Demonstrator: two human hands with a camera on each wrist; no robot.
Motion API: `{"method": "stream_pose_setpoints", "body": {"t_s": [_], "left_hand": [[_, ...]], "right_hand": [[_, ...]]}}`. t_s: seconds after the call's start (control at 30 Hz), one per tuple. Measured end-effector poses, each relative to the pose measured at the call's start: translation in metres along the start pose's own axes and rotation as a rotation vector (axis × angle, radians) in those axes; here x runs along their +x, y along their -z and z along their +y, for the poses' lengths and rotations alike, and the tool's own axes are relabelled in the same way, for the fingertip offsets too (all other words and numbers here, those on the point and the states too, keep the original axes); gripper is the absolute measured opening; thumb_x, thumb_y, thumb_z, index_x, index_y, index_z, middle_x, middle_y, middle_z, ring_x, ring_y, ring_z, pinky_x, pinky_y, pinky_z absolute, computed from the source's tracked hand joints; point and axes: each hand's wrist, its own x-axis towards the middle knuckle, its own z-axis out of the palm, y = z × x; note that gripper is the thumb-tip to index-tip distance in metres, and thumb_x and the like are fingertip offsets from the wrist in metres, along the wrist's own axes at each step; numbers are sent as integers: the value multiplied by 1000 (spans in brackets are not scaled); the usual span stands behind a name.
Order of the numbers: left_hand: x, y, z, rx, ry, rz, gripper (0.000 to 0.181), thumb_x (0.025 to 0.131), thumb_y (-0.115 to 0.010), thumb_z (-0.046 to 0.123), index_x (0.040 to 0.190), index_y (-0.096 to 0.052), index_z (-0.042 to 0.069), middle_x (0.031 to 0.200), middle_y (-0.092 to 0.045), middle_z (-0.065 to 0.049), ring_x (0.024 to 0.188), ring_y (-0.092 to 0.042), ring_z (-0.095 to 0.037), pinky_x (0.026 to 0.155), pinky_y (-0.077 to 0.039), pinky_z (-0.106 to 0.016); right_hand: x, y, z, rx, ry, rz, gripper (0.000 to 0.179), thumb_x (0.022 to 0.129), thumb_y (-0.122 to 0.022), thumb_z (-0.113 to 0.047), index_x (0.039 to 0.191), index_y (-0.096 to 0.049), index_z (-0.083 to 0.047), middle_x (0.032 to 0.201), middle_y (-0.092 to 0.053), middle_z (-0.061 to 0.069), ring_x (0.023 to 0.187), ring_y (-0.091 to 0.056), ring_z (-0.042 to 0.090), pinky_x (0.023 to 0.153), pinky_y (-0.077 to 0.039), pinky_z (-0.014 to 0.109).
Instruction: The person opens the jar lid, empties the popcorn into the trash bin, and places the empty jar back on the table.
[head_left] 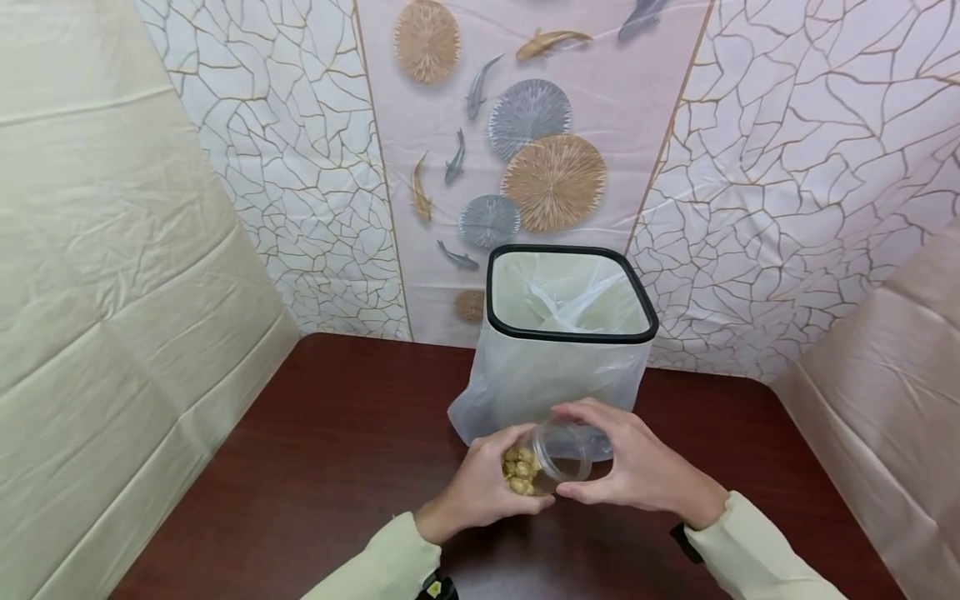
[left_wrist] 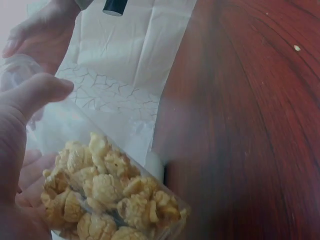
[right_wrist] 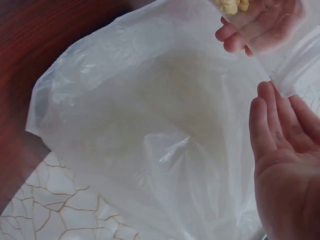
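A clear plastic jar point(head_left: 564, 452) lies tilted between my hands, its mouth end toward the right. Caramel popcorn point(head_left: 521, 469) fills the base end, and the left wrist view shows the popcorn point(left_wrist: 107, 192) close up through the wall. My left hand point(head_left: 483, 483) grips the jar around its base half. At the mouth end, my right hand point(head_left: 637, 458) spans the rim with thumb below and fingers above. In the right wrist view, the fingertips of that hand point(right_wrist: 287, 160) meet the jar's rim point(right_wrist: 289, 90).
Just behind the hands stands a bin point(head_left: 572, 337) with a black rim and a translucent white liner bag point(head_left: 555, 383) draped outside. A small pale crumb point(left_wrist: 297, 48) lies on the dark red table point(head_left: 337, 433). Patterned cloth point(head_left: 315, 167) hangs behind.
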Motion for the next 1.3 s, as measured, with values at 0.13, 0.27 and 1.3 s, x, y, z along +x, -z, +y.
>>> {"method": "stream_pose_setpoints", "body": {"t_s": [0.13, 0.27, 1.3], "left_hand": [[-6, 10, -2, 66, 13, 17, 80, 67, -99, 24, 136, -63, 7, 122, -74, -5, 106, -71, -14, 93, -59, -25], [-11, 17, -5, 140, 5, 35, 81, 66, -99, 24, 137, -63, 9, 125, -73, -3, 108, -70, -13, 93, -59, -26], [-21, 27, -7, 377, 0, 44, 84, 60, -100, 24, 136, -64, 9, 124, -73, -3, 109, -71, -16, 92, -60, -32]], "right_hand": [[7, -4, -4, -14, -11, -1, 78, 76, -94, -46, 138, -63, -9, 128, -69, -6, 106, -68, 10, 86, -61, 38], [12, -11, -8, -25, -54, -7, 79, 75, -93, -49, 135, -65, -8, 124, -71, -4, 105, -68, 11, 87, -61, 40], [21, -38, -9, -33, -109, 24, 60, 70, -95, -43, 115, -70, -11, 99, -70, -3, 89, -66, 9, 79, -60, 34]]}}
